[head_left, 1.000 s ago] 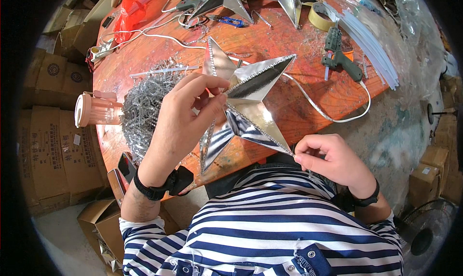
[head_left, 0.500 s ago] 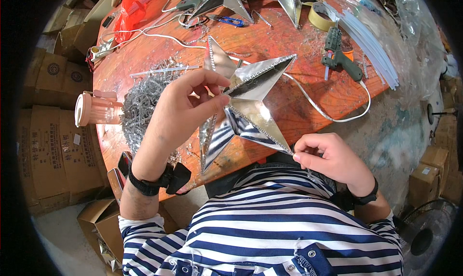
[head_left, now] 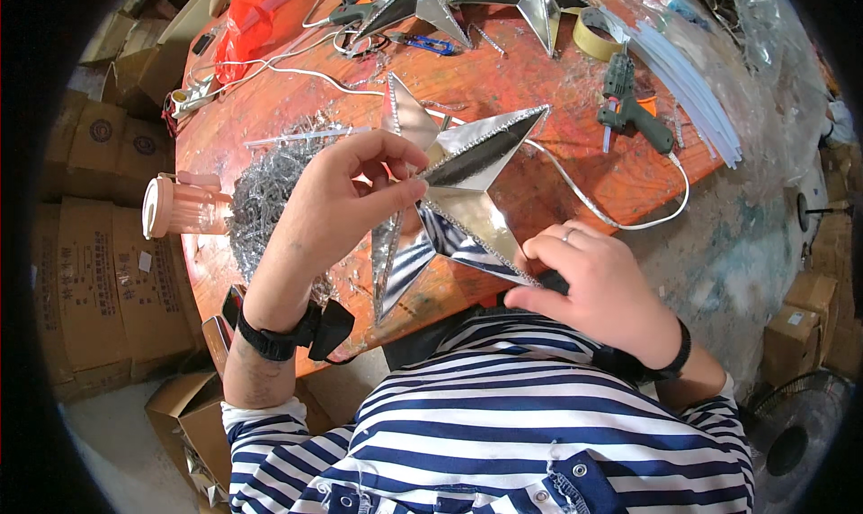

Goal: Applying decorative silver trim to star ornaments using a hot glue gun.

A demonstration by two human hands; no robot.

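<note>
A shiny silver five-pointed star (head_left: 485, 213), with beaded silver trim along some of its ridges, is tilted up at the near edge of the table. My left hand (head_left: 364, 177) is closed in a pinch at the star's left inner part, by the trim near its centre; the fingertips partly cover that spot. At the star's lower right point, my right hand (head_left: 584, 276) has its thumb below and fingers above, closed around the tip. A heap of silver tinsel strands (head_left: 270, 195) lies just left of my left forearm.
A green glue gun (head_left: 634, 110) with a white cord rests at the right, near a tape roll (head_left: 598, 33) and clear glue sticks (head_left: 688, 87). More silver stars (head_left: 431, 15) lie at the back. A lidded cup (head_left: 184, 207) lies on its side at the left.
My right hand has moved left and slightly up, from just beyond the star's lower right tip to around it. My left hand stays in its pinch.
</note>
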